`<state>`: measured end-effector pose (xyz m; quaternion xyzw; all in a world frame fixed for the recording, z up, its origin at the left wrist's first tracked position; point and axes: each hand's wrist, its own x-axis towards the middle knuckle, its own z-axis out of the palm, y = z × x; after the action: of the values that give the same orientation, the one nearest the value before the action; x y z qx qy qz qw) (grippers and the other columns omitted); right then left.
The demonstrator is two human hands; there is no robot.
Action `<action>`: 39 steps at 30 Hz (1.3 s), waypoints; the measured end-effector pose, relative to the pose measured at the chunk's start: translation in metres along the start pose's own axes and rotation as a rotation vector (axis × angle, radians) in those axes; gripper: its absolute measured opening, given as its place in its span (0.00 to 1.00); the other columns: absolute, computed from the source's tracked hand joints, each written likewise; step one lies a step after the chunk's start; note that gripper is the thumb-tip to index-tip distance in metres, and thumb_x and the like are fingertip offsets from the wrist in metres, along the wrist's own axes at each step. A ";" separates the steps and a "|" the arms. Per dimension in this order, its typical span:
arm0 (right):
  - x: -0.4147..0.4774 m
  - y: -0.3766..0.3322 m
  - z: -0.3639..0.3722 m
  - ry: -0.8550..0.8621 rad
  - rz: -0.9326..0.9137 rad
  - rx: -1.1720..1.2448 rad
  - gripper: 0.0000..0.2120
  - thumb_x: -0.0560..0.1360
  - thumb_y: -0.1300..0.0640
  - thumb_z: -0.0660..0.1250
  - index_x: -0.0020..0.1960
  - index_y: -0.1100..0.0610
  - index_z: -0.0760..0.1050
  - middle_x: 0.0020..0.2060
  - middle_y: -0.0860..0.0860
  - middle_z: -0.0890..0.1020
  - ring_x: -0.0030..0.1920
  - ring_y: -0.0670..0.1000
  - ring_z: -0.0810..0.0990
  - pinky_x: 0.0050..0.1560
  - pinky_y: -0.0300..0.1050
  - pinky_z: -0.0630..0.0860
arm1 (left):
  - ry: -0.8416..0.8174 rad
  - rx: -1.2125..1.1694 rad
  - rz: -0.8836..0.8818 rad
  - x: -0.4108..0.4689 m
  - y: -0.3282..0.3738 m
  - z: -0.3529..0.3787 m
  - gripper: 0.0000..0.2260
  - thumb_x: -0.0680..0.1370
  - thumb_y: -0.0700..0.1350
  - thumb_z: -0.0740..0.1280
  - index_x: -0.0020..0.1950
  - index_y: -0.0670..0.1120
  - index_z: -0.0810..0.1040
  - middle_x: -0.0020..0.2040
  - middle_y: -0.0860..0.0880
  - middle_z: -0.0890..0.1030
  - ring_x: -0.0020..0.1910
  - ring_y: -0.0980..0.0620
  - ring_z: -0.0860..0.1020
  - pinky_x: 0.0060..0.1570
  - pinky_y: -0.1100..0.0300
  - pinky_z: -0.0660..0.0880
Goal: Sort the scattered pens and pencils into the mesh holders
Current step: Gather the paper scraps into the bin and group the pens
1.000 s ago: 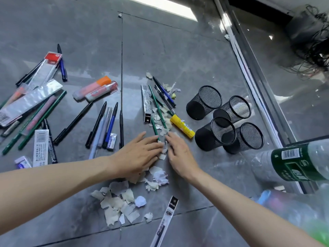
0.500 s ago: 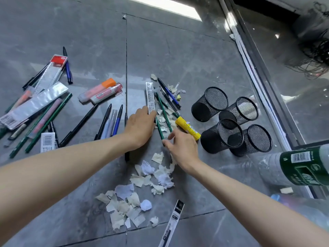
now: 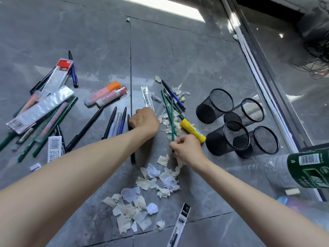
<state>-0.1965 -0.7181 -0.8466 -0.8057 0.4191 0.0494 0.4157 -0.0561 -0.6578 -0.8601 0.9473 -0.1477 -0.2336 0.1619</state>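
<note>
Left hand (image 3: 145, 122), right hand (image 3: 187, 148): both bare. Behind each hand, wrist and forearm shown bare up to frame edge. Forearms slender, widened toward camera by wide-angle lens. Fingernails too small to be made out.

Torn paper scraps (image 3: 142, 202) on grey tile floor (image 3: 178, 50); yellow glue stick (image 3: 193, 130) beside scraps; green-labelled bottle (image 3: 311, 168) at right edge

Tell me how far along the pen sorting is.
Done: nothing, the four mesh holders look empty. In hand: the right hand pinches a green pencil; the left hand is curled, its hold unclear. Left: the black and blue pens and green pencils on the floor.
</note>
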 end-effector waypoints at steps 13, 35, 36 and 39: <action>0.007 -0.019 0.006 -0.163 0.037 0.328 0.09 0.75 0.66 0.67 0.43 0.59 0.68 0.26 0.56 0.76 0.17 0.45 0.70 0.18 0.35 0.65 | 0.031 -0.097 0.047 -0.013 -0.025 -0.013 0.12 0.77 0.36 0.59 0.61 0.41 0.67 0.59 0.39 0.70 0.48 0.39 0.73 0.40 0.51 0.65; 0.088 -0.060 0.028 -0.202 -0.340 -0.608 0.31 0.82 0.54 0.52 0.77 0.61 0.40 0.76 0.60 0.39 0.77 0.55 0.39 0.75 0.49 0.41 | 0.135 0.149 0.303 -0.013 -0.032 -0.011 0.23 0.78 0.41 0.60 0.71 0.49 0.57 0.57 0.40 0.68 0.47 0.37 0.77 0.37 0.52 0.66; 0.088 -0.060 0.029 -0.182 -0.334 -0.647 0.30 0.82 0.53 0.51 0.77 0.61 0.40 0.76 0.60 0.41 0.77 0.56 0.40 0.75 0.50 0.40 | 0.132 0.179 0.325 -0.012 -0.033 -0.013 0.20 0.79 0.41 0.59 0.70 0.49 0.59 0.56 0.40 0.69 0.45 0.37 0.77 0.36 0.52 0.66; 0.080 -0.053 0.032 -0.115 -0.380 -0.695 0.28 0.82 0.53 0.50 0.77 0.62 0.46 0.77 0.59 0.50 0.77 0.55 0.46 0.75 0.53 0.39 | 0.141 0.229 0.351 -0.007 -0.036 -0.015 0.14 0.80 0.42 0.57 0.66 0.47 0.62 0.54 0.40 0.70 0.44 0.37 0.77 0.35 0.52 0.66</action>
<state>-0.0987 -0.7298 -0.8681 -0.9573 0.1970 0.1556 0.1432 -0.0474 -0.6189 -0.8579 0.9332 -0.3243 -0.1168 0.1013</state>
